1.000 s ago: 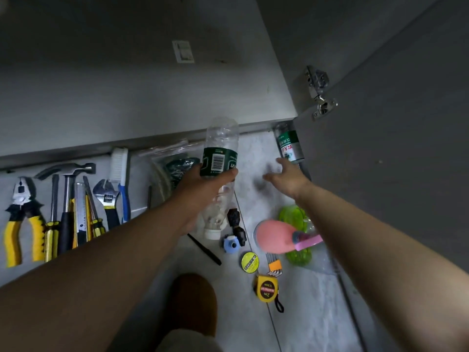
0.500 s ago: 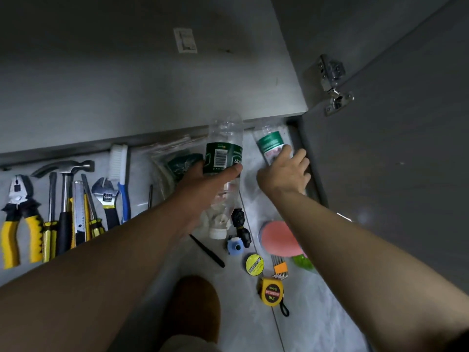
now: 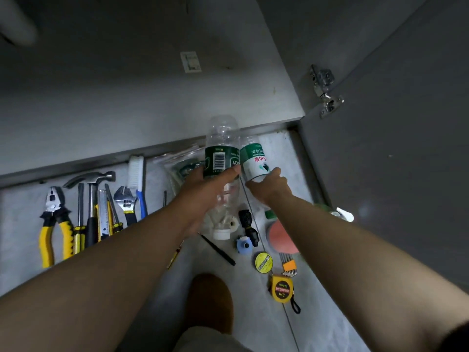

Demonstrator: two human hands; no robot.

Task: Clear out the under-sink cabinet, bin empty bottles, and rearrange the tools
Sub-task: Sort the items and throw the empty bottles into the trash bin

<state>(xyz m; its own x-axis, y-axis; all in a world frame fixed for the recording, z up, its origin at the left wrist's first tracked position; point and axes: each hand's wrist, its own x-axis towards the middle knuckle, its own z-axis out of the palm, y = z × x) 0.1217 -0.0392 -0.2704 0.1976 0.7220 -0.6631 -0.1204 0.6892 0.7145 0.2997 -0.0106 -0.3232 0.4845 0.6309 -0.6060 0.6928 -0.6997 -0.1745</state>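
Gripping one dark-label bottle (image 3: 221,161) in left hand (image 3: 203,193), one white-label bottle (image 3: 253,162) in right hand (image 3: 272,188)

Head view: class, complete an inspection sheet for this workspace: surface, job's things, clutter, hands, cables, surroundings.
Surface: grey tiled floor, dimly lit.
Job's things: dark-green-label bottle, clear, cap down; white-and-green-label bottle beside it; pliers, hammer, adjustable wrench and brush in a row.
Clutter: tape measure, hex keys, yellow tape roll and plastic bag on the floor.
Hands: left hand grips the dark-green-label bottle; right hand holds the white-and-green-label bottle.
Cables: nothing seen.
Surroundings: open cabinet door with hinge; brown shoe.
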